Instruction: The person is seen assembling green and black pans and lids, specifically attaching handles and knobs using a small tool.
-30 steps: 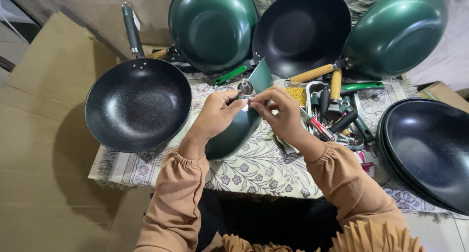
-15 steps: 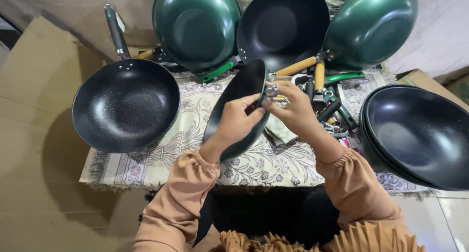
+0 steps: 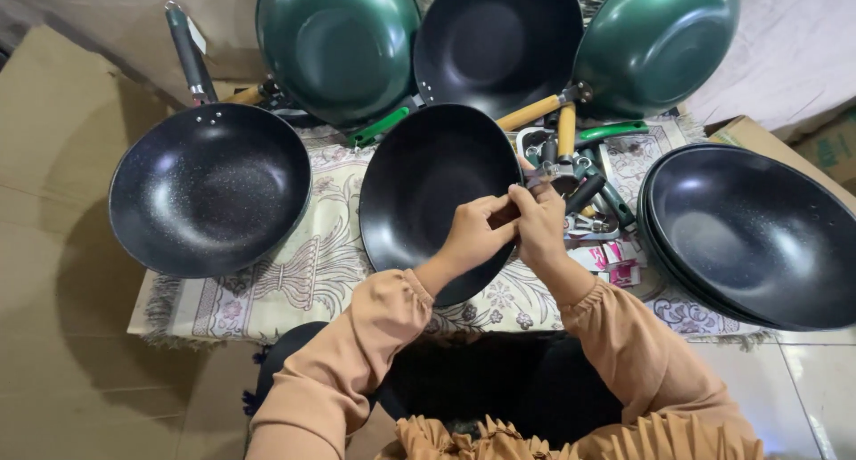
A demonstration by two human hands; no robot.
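**Both hands at the rim of a black pan**

The left hand (image 3: 477, 233) and right hand (image 3: 539, 224) meet at the right rim of a black pan (image 3: 428, 188), fingertips pressed together around a small metal piece (image 3: 538, 180) at the edge. It may be a handle bracket; the view is too small to be sure. The left fingers curl over the rim, pinching it; the right fingers bunch tight against them on the outside.

The pan is round, deep and matt black inside, with no handle showing. It is tilted, its hollow facing up toward the camera, above a patterned mat (image 3: 294, 273) and the person's lap. Peach sleeves (image 3: 357, 353) run back from both wrists.

Just right of the hands lies a heap of loose handles (image 3: 588, 179), green, black and wooden, with metal fittings. Farther right sits a stack of black pans (image 3: 758, 237), nested. To the left, well apart from the hands, a speckled black pan with a dark handle (image 3: 209, 197) rests on the mat's edge. Behind, leaning upright, stand a green pan (image 3: 339, 45), a second black one (image 3: 499, 41) and another green one (image 3: 655, 41).

The mat lies on flattened cardboard (image 3: 62, 246); pale tile (image 3: 802, 398) shows at lower right, and a white cloth (image 3: 785, 50) at upper right.
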